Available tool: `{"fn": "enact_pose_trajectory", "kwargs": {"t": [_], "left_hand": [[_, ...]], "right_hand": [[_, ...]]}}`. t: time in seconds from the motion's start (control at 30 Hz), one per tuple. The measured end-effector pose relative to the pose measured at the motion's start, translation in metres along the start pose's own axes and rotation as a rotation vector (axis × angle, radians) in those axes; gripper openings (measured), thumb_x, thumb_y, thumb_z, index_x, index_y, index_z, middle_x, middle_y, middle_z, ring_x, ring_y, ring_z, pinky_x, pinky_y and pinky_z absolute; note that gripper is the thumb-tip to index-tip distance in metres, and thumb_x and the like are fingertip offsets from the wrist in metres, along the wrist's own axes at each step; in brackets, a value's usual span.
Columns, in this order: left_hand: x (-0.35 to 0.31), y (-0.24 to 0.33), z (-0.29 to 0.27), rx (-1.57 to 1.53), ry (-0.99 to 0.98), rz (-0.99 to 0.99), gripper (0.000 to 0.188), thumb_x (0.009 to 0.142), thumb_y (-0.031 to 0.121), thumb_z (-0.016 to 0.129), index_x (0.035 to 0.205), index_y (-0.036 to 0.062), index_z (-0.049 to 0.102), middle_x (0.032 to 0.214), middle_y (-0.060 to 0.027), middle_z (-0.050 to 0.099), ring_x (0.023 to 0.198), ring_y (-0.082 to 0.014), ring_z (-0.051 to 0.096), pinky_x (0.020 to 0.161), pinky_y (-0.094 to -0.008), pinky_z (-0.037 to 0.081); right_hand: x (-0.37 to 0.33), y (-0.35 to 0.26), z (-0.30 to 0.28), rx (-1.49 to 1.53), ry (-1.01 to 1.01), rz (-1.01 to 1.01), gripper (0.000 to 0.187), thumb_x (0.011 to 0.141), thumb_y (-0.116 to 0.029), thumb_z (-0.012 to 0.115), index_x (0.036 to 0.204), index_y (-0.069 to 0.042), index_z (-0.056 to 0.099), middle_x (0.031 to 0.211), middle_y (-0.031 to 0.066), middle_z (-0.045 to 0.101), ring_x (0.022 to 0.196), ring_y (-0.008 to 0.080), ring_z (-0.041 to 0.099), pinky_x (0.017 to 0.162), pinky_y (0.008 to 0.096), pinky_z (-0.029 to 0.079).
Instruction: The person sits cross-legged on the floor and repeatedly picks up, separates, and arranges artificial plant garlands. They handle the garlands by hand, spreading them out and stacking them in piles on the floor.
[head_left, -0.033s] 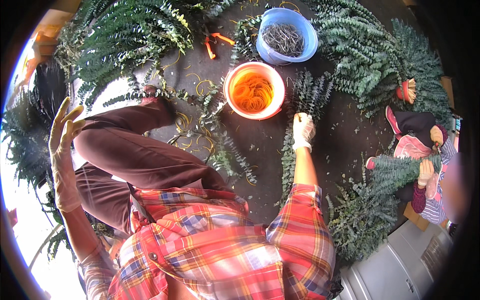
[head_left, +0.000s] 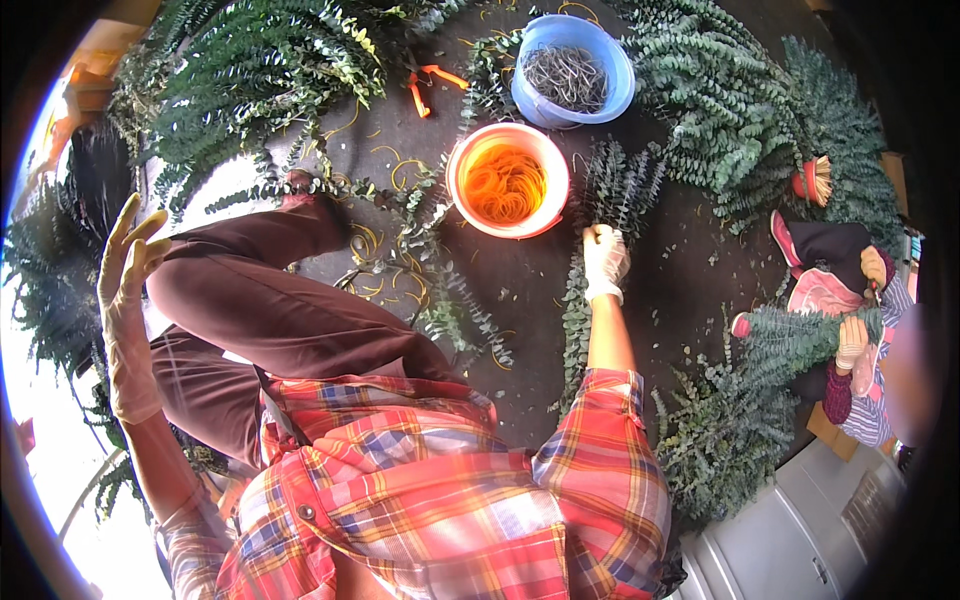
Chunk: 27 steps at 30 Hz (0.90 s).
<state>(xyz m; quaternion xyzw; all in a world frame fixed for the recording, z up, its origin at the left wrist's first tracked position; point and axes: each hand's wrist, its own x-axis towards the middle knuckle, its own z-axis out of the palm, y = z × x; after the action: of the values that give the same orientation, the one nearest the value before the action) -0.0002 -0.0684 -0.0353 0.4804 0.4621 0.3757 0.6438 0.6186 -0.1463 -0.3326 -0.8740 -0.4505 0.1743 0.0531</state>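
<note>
Dark floor (head_left: 690, 285); leafy stems (head_left: 622, 190) clasped within right fingers (head_left: 597, 236).

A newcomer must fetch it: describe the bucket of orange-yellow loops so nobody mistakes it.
On the dark ground, find the person's right hand. Up and left of it stands a pinkish bucket. Orange-yellow loops inside distinguish it from the blue bucket beyond, holding grey strands.

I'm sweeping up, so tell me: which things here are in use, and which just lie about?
In use:
green leafy sprigs in the white-gloved right hand
probably the round pinkish-orange bucket of thin orange bands nearby

Apparently lying about:
round blue plastic bucket of grey metallic strands
orange V-shaped tool
loose curled yellow bands
</note>
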Motion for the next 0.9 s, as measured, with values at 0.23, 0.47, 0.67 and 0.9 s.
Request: {"fn": "enact_pose_trajectory", "kwargs": {"t": [0.23, 0.47, 0.67, 0.9], "left_hand": [[0.012, 0.017, 0.076, 0.656, 0.367, -0.056, 0.086, 0.081, 0.058, 0.062, 0.142, 0.0031, 0.034, 0.123, -0.0115, 0.056, 0.094, -0.0102, 0.058, 0.087, -0.0225, 0.044], [0.001, 0.004, 0.024, 0.265, 0.235, -0.029, 0.049, 0.098, 0.018, 0.036, 0.145, 0.0093, 0.027, 0.137, -0.0188, 0.042, 0.1, -0.0208, 0.057, 0.09, -0.0259, 0.046], [0.005, 0.0, 0.015, 0.224, 0.262, -0.071, 0.046, 0.1, 0.015, 0.031, 0.145, 0.0119, 0.028, 0.136, -0.0186, 0.043, 0.102, -0.0219, 0.057, 0.094, -0.029, 0.045], [-0.001, 0.019, 0.076, 0.702, 0.419, 0.033, 0.061, 0.092, 0.046, 0.052, 0.14, 0.0083, 0.041, 0.121, -0.0106, 0.059, 0.095, -0.0107, 0.06, 0.088, -0.0266, 0.046]], "right_hand": [[0.01, 0.015, 0.02, -0.112, -0.052, -0.007, 0.026, 0.08, -0.034, 0.064, 0.097, -0.014, 0.069, 0.095, 0.0133, 0.068, 0.089, 0.0325, 0.065, 0.078, 0.0409, 0.051], [-0.007, 0.018, -0.022, 0.08, 0.177, 0.194, 0.022, 0.077, -0.037, 0.063, 0.086, -0.018, 0.069, 0.086, 0.0088, 0.069, 0.08, 0.0307, 0.066, 0.071, 0.0413, 0.05], [0.012, 0.029, -0.03, 0.059, 0.213, 0.368, 0.024, 0.076, -0.038, 0.061, 0.087, -0.019, 0.071, 0.09, 0.0081, 0.069, 0.083, 0.03, 0.066, 0.072, 0.0409, 0.051], [0.016, 0.015, -0.013, 0.101, 0.379, 0.2, 0.024, 0.078, -0.036, 0.06, 0.086, -0.017, 0.071, 0.083, 0.0093, 0.07, 0.075, 0.0287, 0.066, 0.069, 0.0404, 0.051]]}}
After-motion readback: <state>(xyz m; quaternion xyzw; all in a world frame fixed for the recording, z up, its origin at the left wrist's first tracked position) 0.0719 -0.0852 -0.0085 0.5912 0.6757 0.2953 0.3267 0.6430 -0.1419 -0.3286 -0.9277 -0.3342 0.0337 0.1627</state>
